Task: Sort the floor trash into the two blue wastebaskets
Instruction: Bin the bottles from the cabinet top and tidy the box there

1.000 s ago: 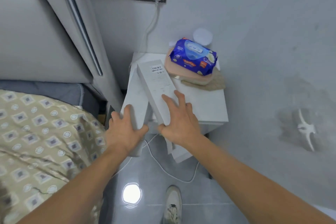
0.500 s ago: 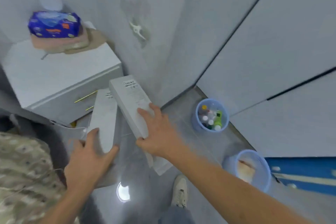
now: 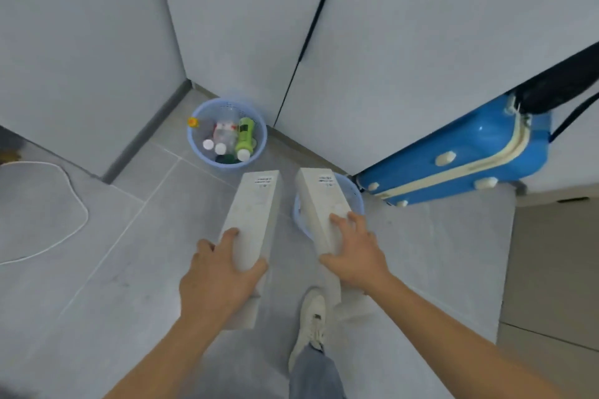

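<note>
My left hand (image 3: 220,275) grips a long white box (image 3: 254,214) by its near end. My right hand (image 3: 355,249) grips a second long white box (image 3: 319,204) the same way. Both boxes point away from me, above the grey tiled floor. One blue wastebasket (image 3: 196,142) stands in the corner ahead and holds several bottles, a green one among them. The other blue wastebasket (image 3: 356,196) sits closer, mostly hidden under the right box, whose far end hangs over it.
A blue suitcase (image 3: 460,155) lies against the wall on the right, close to the nearer basket. A white cable (image 3: 74,201) loops over the floor at left. My shoe (image 3: 311,317) is below the boxes. White cabinet doors (image 3: 421,42) rise behind the baskets.
My view has swung right, away from the nightstand and toward the baskets. Both hands have carried the white boxes along; the boxes now lie side by side, the right one over the nearer basket.
</note>
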Demonstrator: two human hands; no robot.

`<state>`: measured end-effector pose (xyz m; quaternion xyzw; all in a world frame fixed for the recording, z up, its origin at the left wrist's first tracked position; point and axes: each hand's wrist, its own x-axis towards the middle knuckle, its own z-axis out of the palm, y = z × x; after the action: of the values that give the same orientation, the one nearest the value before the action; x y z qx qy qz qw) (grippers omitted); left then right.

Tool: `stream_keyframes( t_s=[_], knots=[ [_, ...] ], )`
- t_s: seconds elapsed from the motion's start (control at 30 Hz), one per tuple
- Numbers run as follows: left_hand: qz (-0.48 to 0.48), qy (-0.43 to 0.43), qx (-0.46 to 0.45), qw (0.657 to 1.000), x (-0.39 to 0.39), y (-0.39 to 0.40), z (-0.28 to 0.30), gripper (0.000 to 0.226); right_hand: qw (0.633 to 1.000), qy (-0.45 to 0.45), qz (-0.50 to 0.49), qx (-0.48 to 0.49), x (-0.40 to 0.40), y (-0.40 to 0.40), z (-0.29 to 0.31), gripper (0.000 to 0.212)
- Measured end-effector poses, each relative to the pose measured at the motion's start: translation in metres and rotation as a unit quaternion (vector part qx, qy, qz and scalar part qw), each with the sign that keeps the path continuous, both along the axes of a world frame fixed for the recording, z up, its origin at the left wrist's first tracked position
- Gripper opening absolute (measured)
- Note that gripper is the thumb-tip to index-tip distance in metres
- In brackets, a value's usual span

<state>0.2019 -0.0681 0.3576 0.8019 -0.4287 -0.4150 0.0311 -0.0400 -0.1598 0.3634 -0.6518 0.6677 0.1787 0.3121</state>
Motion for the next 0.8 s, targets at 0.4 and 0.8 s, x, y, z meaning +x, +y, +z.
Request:
stream_keyframes(
  t_s=[0.4, 0.8],
  knots=[
    [-0.120, -0.049, 0.093, 0.987, -0.183, -0.123, -0.143, 0.072, 0.988, 0.074, 0.070, 0.115, -0.137, -0.109, -0.156, 0.072],
    [-0.157, -0.134, 0.103, 0.973, -0.244, -0.166, -0.219, 0.066, 0.988, 0.052, 0.141, 0.036, -0.126, -0.108, -0.238, 0.030]
  ],
)
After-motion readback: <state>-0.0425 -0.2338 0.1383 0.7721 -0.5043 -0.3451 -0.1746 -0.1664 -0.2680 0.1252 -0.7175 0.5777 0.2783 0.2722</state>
